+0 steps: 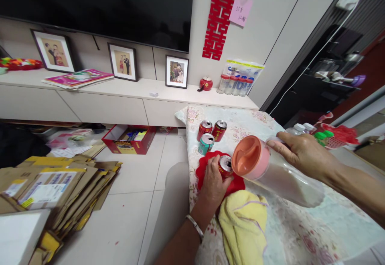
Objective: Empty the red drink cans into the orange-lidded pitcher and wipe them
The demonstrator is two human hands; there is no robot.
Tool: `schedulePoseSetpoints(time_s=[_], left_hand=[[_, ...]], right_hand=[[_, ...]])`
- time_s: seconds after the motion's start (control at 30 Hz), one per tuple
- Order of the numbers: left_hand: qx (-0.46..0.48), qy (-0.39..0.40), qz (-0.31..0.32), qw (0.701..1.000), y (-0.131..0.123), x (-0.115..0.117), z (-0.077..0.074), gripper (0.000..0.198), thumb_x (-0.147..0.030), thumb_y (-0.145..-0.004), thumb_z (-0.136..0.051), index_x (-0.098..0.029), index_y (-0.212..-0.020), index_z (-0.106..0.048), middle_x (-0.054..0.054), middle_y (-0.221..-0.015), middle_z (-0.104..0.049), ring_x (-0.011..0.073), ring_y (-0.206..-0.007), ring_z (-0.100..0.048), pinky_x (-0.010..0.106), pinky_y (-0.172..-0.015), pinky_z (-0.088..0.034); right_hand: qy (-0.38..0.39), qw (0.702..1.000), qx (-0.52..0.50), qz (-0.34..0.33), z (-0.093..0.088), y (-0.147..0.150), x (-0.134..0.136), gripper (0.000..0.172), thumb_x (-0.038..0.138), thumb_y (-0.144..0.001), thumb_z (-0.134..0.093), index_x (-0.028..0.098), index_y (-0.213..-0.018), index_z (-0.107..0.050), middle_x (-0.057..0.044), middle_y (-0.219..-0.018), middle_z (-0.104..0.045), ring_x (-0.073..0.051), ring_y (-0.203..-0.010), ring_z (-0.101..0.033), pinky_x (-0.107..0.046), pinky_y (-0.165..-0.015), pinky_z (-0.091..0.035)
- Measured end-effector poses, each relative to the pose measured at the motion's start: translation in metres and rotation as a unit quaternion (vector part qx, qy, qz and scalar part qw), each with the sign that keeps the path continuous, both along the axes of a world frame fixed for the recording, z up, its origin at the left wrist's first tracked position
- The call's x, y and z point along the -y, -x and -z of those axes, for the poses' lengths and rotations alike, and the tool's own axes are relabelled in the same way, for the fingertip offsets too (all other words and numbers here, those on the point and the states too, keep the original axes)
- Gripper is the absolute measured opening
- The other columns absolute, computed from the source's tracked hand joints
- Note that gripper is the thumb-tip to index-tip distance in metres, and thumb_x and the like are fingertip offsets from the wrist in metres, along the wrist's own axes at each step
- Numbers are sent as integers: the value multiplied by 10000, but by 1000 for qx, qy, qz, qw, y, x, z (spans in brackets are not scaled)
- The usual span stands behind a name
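My left hand (213, 182) grips a red drink can (224, 172) with an opened top, which stands on a red scalloped plate (202, 164). In my right hand (296, 150) is the handle of a clear plastic pitcher (288, 182) with a pink lid (251, 158). The pitcher is tilted, its lid end close to the can's opening. Whether anything flows out I cannot tell. Behind the plate stand a teal can (206, 145), a red can (204, 130) and a dark can (219, 131). A yellow towel (245, 225) lies just in front of the plate.
A flowered cloth (313, 233) covers the table. At the right are bottles and a red basket (335, 138). Beyond the table runs a low white cabinet (126, 94) with framed photos and jars. Flattened cardboard (69, 188) and a red box (129, 138) lie on the floor at left.
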State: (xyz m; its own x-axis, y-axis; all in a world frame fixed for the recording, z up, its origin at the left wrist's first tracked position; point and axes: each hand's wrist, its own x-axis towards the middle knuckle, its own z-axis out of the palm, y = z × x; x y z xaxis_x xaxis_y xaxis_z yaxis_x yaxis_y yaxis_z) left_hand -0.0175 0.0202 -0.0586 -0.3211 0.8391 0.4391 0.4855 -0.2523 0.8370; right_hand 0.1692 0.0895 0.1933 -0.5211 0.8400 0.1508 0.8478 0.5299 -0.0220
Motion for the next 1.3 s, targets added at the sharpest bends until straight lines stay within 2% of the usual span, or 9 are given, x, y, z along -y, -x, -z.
schedulePoseSetpoints(time_s=[0.4,0.77,1.13,1.3], left_hand=[[-8,-3,4,1000,1,1,-1,786,-185,-805,-818,-182,-1463,-388,229,-1416,-612,390,-1394,-587,564,-1099,-554],[-12,-1,3,1000,1,1,1,826,-157,-781,-824,-221,-1473,-378,197,-1430,-609,370,-1399,-587,551,-1103,-554],[-7,-2,-3,1000,0,0,0,808,-172,-784,-836,-208,-1466,-404,197,-1424,-616,363,-1384,-598,533,-1101,-557],[-11,-2,1,1000,0,1,-1,776,-185,-800,-821,-158,-1457,-410,237,-1411,-621,385,-1380,-597,560,-1090,-558]], right_hand=[[10,1000,-1,13,0,-1,0,727,926,-893,-155,278,-682,-410,-14,-523,-505,-225,-519,-525,-365,-600,-342],[6,1000,1,6,1,-2,-1,714,908,-912,-167,276,-685,-412,-12,-521,-506,-215,-513,-513,-360,-594,-338],[10,1000,0,4,2,-2,-1,698,891,-929,-198,273,-689,-417,-8,-521,-510,-208,-513,-514,-350,-592,-330],[13,1000,5,12,1,-2,-1,714,908,-912,-166,275,-698,-417,-12,-531,-515,-219,-528,-528,-360,-606,-333]])
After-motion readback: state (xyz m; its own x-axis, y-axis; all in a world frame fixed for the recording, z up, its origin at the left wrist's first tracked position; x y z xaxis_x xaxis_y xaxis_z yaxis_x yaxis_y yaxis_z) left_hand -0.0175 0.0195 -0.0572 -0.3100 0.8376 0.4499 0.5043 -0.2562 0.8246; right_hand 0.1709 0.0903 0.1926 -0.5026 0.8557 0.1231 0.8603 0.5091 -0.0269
